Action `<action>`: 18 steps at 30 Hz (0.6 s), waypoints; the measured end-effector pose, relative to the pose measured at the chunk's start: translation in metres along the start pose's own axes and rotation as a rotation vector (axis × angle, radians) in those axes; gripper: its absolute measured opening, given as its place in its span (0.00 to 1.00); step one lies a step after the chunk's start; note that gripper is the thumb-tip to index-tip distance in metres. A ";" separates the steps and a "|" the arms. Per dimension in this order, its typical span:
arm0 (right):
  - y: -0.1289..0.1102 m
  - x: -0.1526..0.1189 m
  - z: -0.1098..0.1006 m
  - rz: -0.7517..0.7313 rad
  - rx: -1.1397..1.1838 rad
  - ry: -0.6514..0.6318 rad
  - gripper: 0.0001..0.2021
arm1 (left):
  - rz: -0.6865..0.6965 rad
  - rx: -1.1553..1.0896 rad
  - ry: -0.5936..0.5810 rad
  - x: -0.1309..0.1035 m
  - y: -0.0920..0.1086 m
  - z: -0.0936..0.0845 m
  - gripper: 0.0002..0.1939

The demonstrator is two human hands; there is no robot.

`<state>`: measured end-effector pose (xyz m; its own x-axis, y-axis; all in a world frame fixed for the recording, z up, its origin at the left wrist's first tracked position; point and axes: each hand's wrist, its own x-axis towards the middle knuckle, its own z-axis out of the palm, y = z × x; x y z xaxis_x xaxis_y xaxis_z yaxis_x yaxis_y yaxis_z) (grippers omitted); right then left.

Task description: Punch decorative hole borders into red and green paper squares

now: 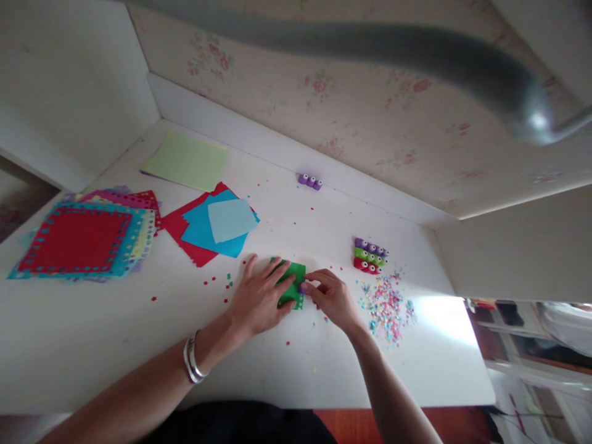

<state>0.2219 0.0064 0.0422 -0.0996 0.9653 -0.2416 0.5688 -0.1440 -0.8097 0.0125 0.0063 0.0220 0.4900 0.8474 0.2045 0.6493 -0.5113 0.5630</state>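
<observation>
Left hand (261, 291) is pressing flat, fingers spread, green paper (297, 270) lying under it. Right hand (333, 297) is pinching purple punch (303, 288) at sheet's edge; confetti (389, 308) lying to its right.

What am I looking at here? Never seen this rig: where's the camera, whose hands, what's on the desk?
There's no robot: these are one person's bare hands. The single picture comes from a camera worn on their head, looking forward and down.

The left hand lies spread on a green paper sheet, on a white desk. The right hand pinches a small purple piece, probably a craft punch, at the sheet's edge.

To the left are a stack of paper squares with punched borders, overlapping red and blue sheets, and pale green paper. At the back sits a purple row of three similar pieces; right, a multicoloured block of them beside scattered confetti.
</observation>
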 end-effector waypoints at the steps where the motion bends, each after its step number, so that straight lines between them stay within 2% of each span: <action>1: 0.001 0.000 0.000 0.003 -0.012 -0.001 0.13 | 0.000 -0.001 0.000 0.000 0.000 0.000 0.21; 9: 0.002 0.006 0.004 0.141 0.031 -0.009 0.10 | -0.017 -0.001 -0.027 0.002 0.000 0.000 0.20; 14: 0.000 0.010 0.002 0.116 -0.070 -0.021 0.14 | -0.020 0.005 -0.044 0.003 0.000 0.000 0.21; 18: 0.000 0.010 0.001 0.127 -0.043 -0.034 0.14 | -0.013 0.030 -0.041 0.003 0.000 0.001 0.21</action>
<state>0.2198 0.0154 0.0396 -0.0522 0.9318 -0.3593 0.6133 -0.2540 -0.7479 0.0147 0.0091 0.0213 0.5045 0.8477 0.1642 0.6724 -0.5050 0.5412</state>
